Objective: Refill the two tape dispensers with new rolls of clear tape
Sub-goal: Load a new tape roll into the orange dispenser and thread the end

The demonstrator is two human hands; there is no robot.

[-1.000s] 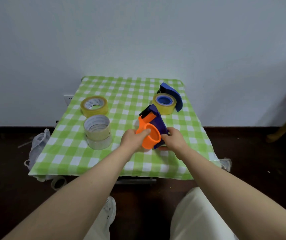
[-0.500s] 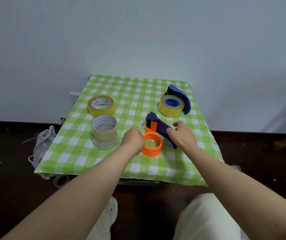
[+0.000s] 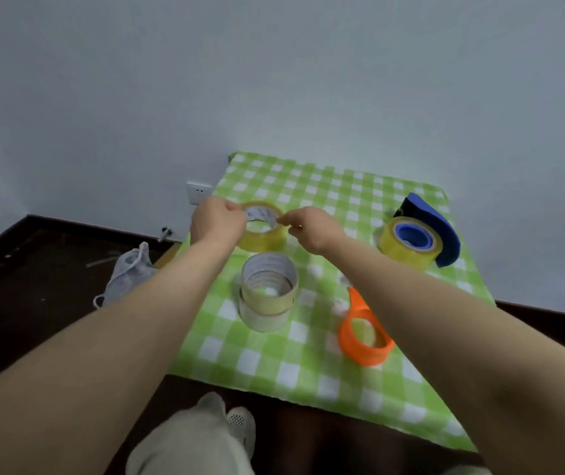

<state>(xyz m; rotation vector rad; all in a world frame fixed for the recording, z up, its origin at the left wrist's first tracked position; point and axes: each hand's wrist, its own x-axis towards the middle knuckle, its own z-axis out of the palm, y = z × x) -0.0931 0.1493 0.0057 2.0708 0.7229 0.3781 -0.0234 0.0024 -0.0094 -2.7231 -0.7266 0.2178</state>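
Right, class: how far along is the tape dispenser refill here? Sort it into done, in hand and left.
Done: the blue dispenser carries a yellowish roll. In hand: the left hand and right hand grip the far roll at its rim. Left: the orange dispenser lies empty on the cloth, awaiting a roll; the stacked rolls stand untouched.

Plain home room: checked tablecloth [image 3: 308,354], wall socket [image 3: 199,193]

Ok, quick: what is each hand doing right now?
Left hand: grips the yellow tape roll at its left rim.
Right hand: pinches the same roll's right rim.
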